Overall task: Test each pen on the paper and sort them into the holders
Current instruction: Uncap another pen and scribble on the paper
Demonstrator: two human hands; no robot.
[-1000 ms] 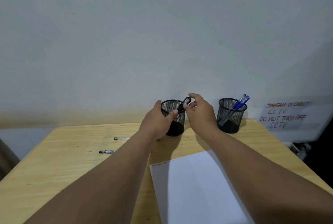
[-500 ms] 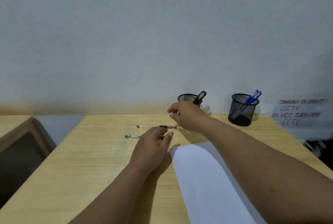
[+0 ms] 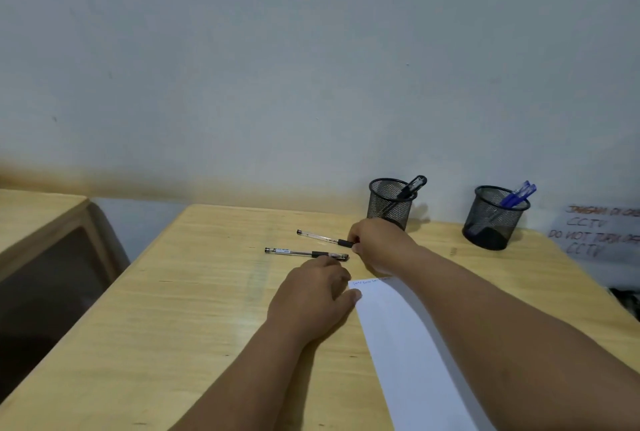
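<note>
The right hand (image 3: 375, 245) has its fingertips pinched on the dark grip end of the farther clear-barrelled pen (image 3: 323, 238), which lies flat on the light wooden table (image 3: 166, 319). The left hand (image 3: 313, 295) rests palm down on the table with fingers loosely spread and holding nothing, its fingertips just short of the nearer clear-barrelled pen (image 3: 304, 253) and its thumb touching the far left corner of the white sheet of paper (image 3: 408, 344). That sheet carries small scribbles along its far edge. Behind the right hand stands a black wire-mesh holder (image 3: 390, 203) with one black pen (image 3: 412, 186). Well to the right, a second black mesh holder (image 3: 493, 219) holds blue pens (image 3: 517, 194).
</note>
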